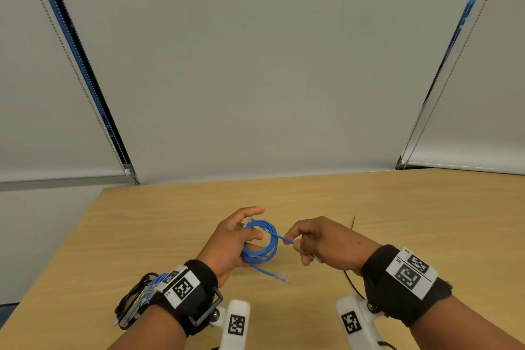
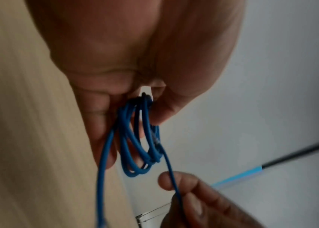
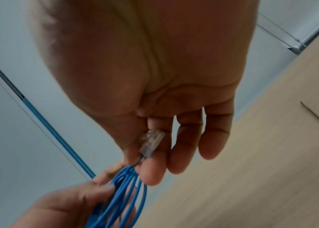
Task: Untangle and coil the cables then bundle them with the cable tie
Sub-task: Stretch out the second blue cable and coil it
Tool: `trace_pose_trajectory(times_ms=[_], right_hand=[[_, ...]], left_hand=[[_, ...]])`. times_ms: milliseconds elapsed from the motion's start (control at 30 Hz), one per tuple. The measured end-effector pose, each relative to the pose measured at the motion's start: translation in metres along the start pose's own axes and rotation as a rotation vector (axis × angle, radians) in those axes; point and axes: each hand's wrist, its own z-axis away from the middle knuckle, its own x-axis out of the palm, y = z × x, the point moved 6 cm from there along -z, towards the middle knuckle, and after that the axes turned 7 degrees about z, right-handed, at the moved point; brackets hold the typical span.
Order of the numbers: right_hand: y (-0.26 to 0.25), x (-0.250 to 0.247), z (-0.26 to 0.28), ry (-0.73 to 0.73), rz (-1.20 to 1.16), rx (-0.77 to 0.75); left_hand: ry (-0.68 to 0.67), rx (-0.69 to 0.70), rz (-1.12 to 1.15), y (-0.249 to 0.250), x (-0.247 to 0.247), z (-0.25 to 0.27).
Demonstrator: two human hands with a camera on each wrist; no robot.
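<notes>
A thin blue network cable is wound into a small coil [image 1: 262, 243] above the wooden table [image 1: 397, 207]. My left hand [image 1: 235, 239] grips the coil between thumb and fingers; its loops [image 2: 137, 146] hang from that pinch in the left wrist view. One loose end with a clear plug [image 1: 281, 278] dangles below the coil. My right hand [image 1: 315, 241] pinches the other end of the cable [image 1: 285, 240] just right of the coil, with its clear plug [image 3: 152, 142] lying inside the curled fingers. A thin black cable tie [image 1: 353, 223] lies on the table behind my right hand.
A second bundle of black and blue cable [image 1: 139, 297] lies on the table by my left wrist. Another black strand [image 1: 352, 284] runs under my right wrist. The table's left edge [image 1: 56, 258] is close to my left arm. Window blinds [image 1: 255, 65] stand behind the table.
</notes>
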Motion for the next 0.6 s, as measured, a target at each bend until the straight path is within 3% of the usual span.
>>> trace_pose_trajectory(times_ms=[167, 333, 467, 600], right_hand=[[-0.008, -0.005, -0.004, 0.027, -0.009, -0.036], [-0.011, -0.013, 0.0, -0.008, 0.182, -0.09], [-0.01, -0.017, 0.0, 0.078, 0.391, -0.107], [-0.006, -0.006, -0.003, 0.168, 0.364, -0.127]], left_hand=[[0.04, 0.138, -0.223, 0.008, 0.006, -0.003], [0.01, 0.254, -0.533, 0.027, 0.007, -0.003], [-0.135, 0.129, -0.604, 0.023, 0.009, -0.001], [-0.226, -0.015, -0.395, 0.01, 0.014, 0.0]])
